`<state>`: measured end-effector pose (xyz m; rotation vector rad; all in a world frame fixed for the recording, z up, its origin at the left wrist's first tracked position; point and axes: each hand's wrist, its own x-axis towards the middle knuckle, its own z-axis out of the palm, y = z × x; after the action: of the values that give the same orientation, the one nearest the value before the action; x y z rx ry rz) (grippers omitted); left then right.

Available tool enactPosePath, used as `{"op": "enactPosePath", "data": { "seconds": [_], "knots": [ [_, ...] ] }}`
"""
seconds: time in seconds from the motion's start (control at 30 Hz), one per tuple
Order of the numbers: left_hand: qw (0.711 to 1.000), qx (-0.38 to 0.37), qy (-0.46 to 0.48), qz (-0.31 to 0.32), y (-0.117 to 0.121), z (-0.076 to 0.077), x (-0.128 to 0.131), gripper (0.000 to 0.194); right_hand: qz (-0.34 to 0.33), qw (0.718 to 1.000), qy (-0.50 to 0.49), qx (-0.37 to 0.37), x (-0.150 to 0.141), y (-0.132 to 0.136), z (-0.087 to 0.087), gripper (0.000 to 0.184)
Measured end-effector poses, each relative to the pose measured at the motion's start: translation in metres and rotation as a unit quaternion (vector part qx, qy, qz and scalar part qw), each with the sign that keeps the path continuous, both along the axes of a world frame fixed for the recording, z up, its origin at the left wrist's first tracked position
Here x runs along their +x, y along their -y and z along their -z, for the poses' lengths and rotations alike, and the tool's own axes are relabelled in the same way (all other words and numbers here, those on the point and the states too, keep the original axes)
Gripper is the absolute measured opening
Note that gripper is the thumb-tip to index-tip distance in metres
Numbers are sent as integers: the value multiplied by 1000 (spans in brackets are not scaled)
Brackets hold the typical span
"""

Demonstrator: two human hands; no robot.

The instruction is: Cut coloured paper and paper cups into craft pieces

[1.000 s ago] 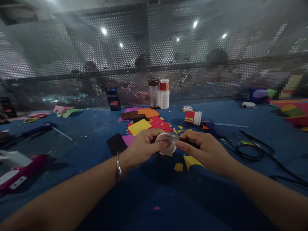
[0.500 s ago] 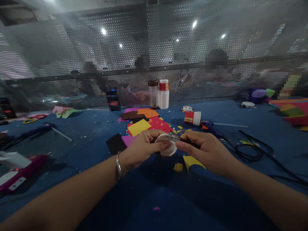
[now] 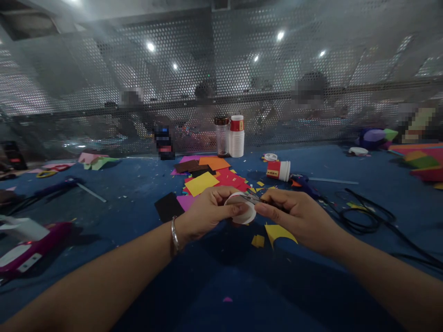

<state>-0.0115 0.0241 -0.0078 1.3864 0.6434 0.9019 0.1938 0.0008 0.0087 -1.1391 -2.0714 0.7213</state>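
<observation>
Between thumb and fingers, my left hand [image 3: 216, 210] grips a white paper cup [image 3: 247, 215], its round opening tilted toward me. My right hand [image 3: 294, 212] is closed around the handles of small scissors [image 3: 249, 198]. The metal blades reach across the cup's rim, close to my left fingertips; the handles are mostly hidden by my fingers. Below my right hand lies a piece of yellow paper [image 3: 281, 234] with a curved cut edge, and beside it are small yellow scraps [image 3: 258, 240].
Behind my hands lie coloured paper sheets [image 3: 202, 183]. Farther back stand a clear bottle [image 3: 222, 138] and a stack of paper cups [image 3: 237, 138]. A red-and-white cup [image 3: 278, 170] lies near a glue gun [image 3: 306, 184] with a coiled black cable [image 3: 360, 221]. A purple power strip [image 3: 44, 244] sits left.
The whole view has shifted slightly. Both hands keep their hold on the cup and the scissors, with the blades still at the rim; little else differs.
</observation>
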Motion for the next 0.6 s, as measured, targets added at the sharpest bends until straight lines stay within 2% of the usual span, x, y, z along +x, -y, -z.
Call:
{"op": "enactPosePath", "data": {
  "seconds": [0.4,0.6],
  "knots": [
    [999,-5,-32,-16,2,-4,0,22,16,1000,21,12,3,-4,-1,42],
    [996,-77,-22,-47,2,-3,2,22,83,996,-18,11,4,-11,-1,49]
  ]
}}
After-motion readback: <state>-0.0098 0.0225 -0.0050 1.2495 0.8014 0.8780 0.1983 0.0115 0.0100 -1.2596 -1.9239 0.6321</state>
